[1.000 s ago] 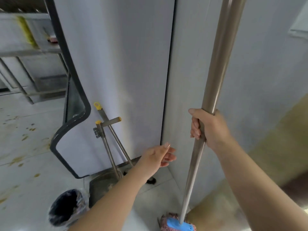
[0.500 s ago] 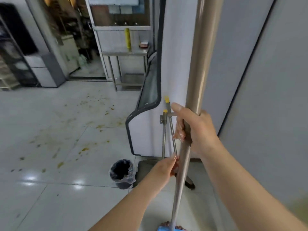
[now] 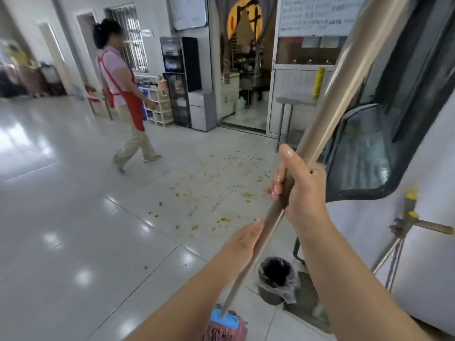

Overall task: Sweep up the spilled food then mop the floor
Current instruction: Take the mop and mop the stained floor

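Head view: gripped the mop handle (image 3: 327, 134) high with the right hand (image 3: 301, 193), fingers (image 3: 278, 185) curled round the shaft. Laid the left hand (image 3: 242, 239) against the handle lower down, fingers apparently wrapping it, though hidden behind the shaft. Rested the mop head (image 3: 225, 324) on the floor (image 3: 73, 230), just beside the bin (image 3: 277, 279). Left orange food scraps (image 3: 216, 193) scattered beyond the bin. Passed a person in a red apron (image 3: 123, 94) far past the scraps.

Risked smearing scraps across the tiles by mopping over unswept bits; risked knocking the bin with the mop head.

Compared with a second ago: turned away from the grey cabinet toward the open floor, brought the left hand onto the handle.
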Demonstrator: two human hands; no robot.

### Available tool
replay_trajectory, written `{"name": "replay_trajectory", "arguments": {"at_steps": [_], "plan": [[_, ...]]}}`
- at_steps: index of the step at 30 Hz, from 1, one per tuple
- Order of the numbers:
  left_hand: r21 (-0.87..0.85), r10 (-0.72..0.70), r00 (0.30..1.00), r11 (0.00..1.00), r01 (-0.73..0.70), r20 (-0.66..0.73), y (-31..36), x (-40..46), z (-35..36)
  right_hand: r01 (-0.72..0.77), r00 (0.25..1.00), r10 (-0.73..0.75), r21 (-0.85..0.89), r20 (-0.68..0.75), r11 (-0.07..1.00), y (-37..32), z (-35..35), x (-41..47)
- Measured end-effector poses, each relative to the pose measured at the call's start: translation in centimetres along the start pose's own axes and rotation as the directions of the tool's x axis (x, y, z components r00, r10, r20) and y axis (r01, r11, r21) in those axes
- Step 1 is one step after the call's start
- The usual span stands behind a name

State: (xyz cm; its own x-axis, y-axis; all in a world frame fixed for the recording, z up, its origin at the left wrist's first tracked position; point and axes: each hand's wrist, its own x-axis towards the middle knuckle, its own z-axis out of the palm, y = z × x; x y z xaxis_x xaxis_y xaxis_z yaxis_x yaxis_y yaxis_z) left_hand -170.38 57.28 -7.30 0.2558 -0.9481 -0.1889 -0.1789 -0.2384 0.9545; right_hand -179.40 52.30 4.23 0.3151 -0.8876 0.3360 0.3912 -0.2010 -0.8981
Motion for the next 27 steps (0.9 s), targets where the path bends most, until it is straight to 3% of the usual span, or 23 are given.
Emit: {"name": "replay_trajectory", "arguments": {"at_steps": [5, 8, 11, 14, 18, 21, 24, 27], "plan": [[-0.107, -0.031, 0.999, 0.994, 0.027, -0.034, -3.7, 0.5, -7.8, -0.087, 0.966, 0.104, 0.082, -0.236, 0.993, 7.2, 3.7, 3.3], [-0.268, -0.158, 0.982, 0.955, 0.126, -0.103, -6.0, 0.5, -10.7, -0.352, 0.879, 0.311, -0.051, -0.362, 0.935, 14.5, 3.5, 3.8], [-0.37, -0.3, 0.943, 0.9, 0.231, -0.142, -8.2, 0.2, -12.2, -0.6, 0.788, 0.548, -0.15, -0.279, 0.786, 21.9, 3.6, 1.4], [-0.444, -0.378, 0.895, 0.861, 0.247, -0.236, -9.9, -0.9, -12.5, -0.686, 0.725, 0.655, -0.151, -0.214, 0.711, 25.6, 3.9, -0.4], [-0.584, -0.533, 0.797, 0.755, 0.297, -0.284, -11.5, -1.8, -11.6, -0.686, 0.72, 0.683, -0.281, -0.125, 0.672, 25.9, 3.9, 1.3], [-0.648, -0.554, 0.773, 0.718, 0.256, -0.309, -11.0, -1.2, -9.6, -0.636, 0.718, 0.696, -0.393, 0.014, 0.664, 26.2, 3.9, 2.8], [-0.688, -0.55, 0.747, 0.704, 0.176, -0.372, -9.9, -0.3, -7.2, -0.578, 0.649, 0.731, -0.488, 0.212, 0.654, 26.2, 4.1, 3.8], [-0.737, -0.559, 0.698, 0.673, 0.066, -0.448, -8.7, -0.8, -5.0, -0.481, 0.585, 0.692, -0.506, 0.424, 0.716, 25.4, 4.0, 3.8]]}}
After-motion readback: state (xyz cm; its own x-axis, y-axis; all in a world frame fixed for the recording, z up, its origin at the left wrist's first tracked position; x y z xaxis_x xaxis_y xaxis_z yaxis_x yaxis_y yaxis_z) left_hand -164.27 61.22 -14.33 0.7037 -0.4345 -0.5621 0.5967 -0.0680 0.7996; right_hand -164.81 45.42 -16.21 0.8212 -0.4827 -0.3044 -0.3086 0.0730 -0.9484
